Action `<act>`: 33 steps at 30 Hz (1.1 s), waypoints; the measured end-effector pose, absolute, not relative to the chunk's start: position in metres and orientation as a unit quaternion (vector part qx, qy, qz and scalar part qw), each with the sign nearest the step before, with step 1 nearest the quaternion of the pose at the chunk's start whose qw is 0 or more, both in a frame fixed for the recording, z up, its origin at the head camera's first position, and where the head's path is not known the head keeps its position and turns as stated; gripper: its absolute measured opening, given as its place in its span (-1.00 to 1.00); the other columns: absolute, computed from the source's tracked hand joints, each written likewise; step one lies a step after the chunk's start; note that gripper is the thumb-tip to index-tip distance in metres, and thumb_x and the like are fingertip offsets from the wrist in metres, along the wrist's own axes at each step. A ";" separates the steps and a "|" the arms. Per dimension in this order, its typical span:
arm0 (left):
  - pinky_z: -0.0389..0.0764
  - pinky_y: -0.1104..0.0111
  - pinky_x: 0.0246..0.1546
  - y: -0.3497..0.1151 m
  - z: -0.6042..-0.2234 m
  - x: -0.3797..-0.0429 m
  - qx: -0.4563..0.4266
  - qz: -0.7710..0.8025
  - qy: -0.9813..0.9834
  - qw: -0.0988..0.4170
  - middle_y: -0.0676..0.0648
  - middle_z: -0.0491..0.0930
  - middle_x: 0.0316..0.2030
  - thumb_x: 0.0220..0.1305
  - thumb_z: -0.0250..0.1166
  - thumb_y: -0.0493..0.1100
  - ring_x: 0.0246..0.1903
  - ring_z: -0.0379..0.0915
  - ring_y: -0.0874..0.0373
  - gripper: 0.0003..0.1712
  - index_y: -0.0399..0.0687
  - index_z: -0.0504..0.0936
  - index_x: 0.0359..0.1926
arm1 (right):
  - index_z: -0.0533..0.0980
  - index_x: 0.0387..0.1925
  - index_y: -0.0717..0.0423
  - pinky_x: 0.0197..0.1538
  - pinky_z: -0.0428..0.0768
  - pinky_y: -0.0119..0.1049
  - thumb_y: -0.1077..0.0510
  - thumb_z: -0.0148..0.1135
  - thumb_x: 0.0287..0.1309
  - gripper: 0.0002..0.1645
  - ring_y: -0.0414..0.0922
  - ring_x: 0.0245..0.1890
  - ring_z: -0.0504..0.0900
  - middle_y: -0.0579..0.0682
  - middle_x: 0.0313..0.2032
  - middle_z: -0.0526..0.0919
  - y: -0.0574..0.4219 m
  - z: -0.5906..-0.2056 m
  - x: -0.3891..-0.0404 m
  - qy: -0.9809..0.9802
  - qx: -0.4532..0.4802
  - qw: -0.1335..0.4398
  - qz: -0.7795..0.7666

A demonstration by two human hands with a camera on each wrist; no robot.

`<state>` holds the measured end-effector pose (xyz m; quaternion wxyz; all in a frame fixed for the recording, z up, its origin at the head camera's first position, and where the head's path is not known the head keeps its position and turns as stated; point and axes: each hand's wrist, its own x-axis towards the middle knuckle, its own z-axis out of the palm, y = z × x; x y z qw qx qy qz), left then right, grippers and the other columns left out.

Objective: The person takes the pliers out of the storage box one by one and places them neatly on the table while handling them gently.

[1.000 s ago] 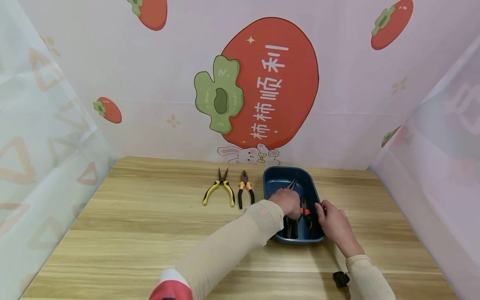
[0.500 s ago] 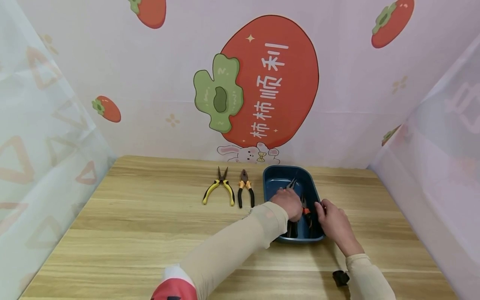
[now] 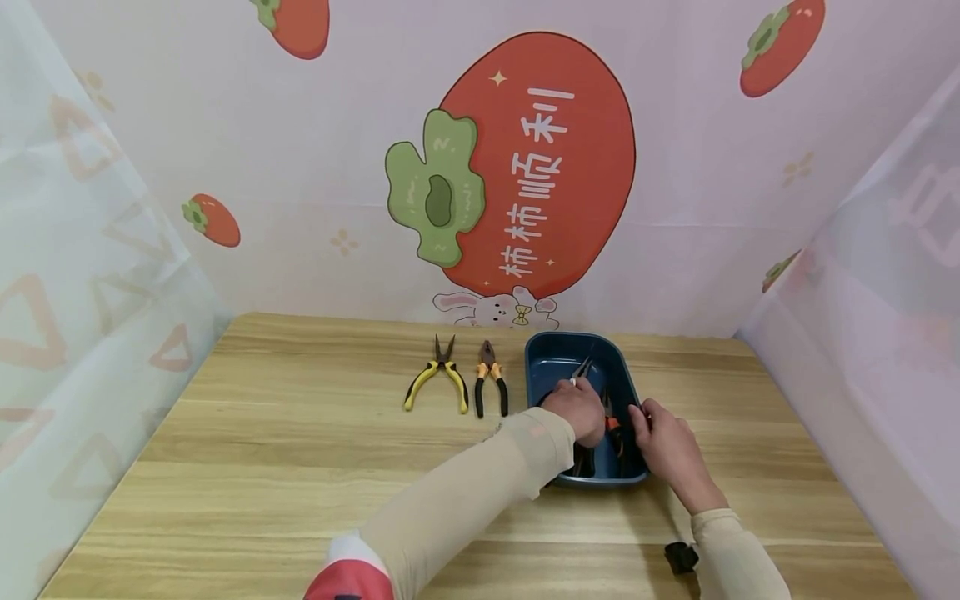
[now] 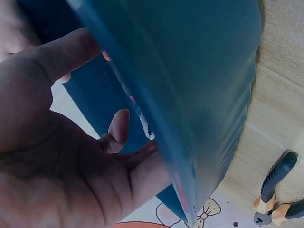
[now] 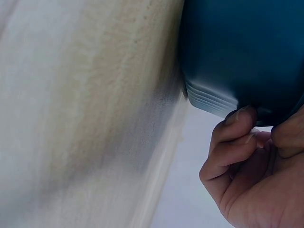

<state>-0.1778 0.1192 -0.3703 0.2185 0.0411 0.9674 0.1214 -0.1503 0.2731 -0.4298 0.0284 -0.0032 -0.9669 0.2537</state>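
A deep blue plastic bin (image 3: 551, 342) stands at the table's back right with several pliers inside. My left hand (image 3: 576, 412) reaches down into it, over long-nose pliers whose silver jaws (image 3: 582, 368) stick out beyond the fingers. In the left wrist view that hand (image 4: 71, 156) has its fingertips partly hidden behind the bin wall (image 4: 190, 85); I cannot tell whether they grip a tool. Orange-and-black pliers (image 3: 615, 435) lie to its right, and black handles (image 3: 583, 462) below it. My right hand (image 3: 671, 446) pinches the bin's right rim, fingers curled against the outside (image 5: 232, 147).
Left of the bin, yellow-and-black long-nose pliers (image 3: 437, 379) lie with spread handles beside orange-and-black combination pliers (image 3: 491, 383). A small black object (image 3: 681, 558) is by the right sleeve. Printed cloth walls (image 3: 315, 167) enclose the wooden table (image 3: 247, 467).
My left hand has shifted slightly to the right inside the bin, covering more of the orange-handled pliers. The right hand keeps its hold on the rim, and the bin stays in place.
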 end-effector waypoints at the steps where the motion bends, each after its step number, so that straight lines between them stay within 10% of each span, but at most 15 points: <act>1: 0.59 0.27 -0.21 0.119 -0.371 -0.178 0.042 0.122 0.968 0.216 -0.18 0.42 0.05 0.30 0.38 0.03 -0.23 0.46 0.04 -0.32 -0.05 0.32 0.32 | 0.40 -0.40 0.16 -0.52 0.33 -0.22 0.00 -0.03 0.56 -0.60 -0.07 -0.63 0.39 0.00 -0.62 0.37 0.273 -0.430 -0.151 -0.967 -0.003 0.028 0.254; 9: 0.61 0.29 -0.10 0.120 -0.374 -0.177 0.072 0.096 0.974 0.193 -0.17 0.45 0.15 0.24 0.43 0.01 -0.14 0.48 0.05 -0.31 -0.04 0.31 0.28 | 0.40 -0.38 0.17 -0.52 0.34 -0.22 0.02 -0.04 0.56 -0.62 -0.07 -0.63 0.39 0.00 -0.61 0.38 0.273 -0.431 -0.153 -0.965 -0.007 0.023 0.260; 18: 0.56 0.32 -0.27 0.119 -0.373 -0.181 0.051 0.111 0.969 0.213 -0.13 0.54 -0.21 0.25 0.42 0.02 -0.33 0.47 0.09 -0.17 -0.09 0.23 0.41 | 0.41 -0.38 0.17 -0.51 0.34 -0.22 0.01 -0.03 0.56 -0.61 -0.07 -0.61 0.39 0.00 -0.60 0.38 0.273 -0.428 -0.150 -0.965 -0.003 0.029 0.260; 25: 0.49 0.36 -0.47 0.115 -0.374 -0.181 0.127 0.084 0.963 0.221 0.05 0.52 -0.39 0.33 0.33 -0.03 -0.46 0.44 0.15 -0.87 0.04 0.69 -0.25 | 0.40 -0.40 0.17 -0.52 0.34 -0.22 0.02 -0.04 0.56 -0.61 -0.08 -0.63 0.38 0.00 -0.61 0.37 0.274 -0.429 -0.151 -0.965 -0.001 0.031 0.259; 33: 0.48 0.37 -0.47 0.114 -0.377 -0.179 0.126 0.079 0.966 0.212 0.04 0.53 -0.45 0.38 0.30 -0.01 -0.49 0.44 0.16 -0.85 0.05 0.70 -0.21 | 0.40 -0.40 0.17 -0.52 0.33 -0.22 0.02 -0.03 0.56 -0.61 -0.08 -0.63 0.38 0.00 -0.62 0.37 0.273 -0.430 -0.150 -0.964 0.000 0.030 0.263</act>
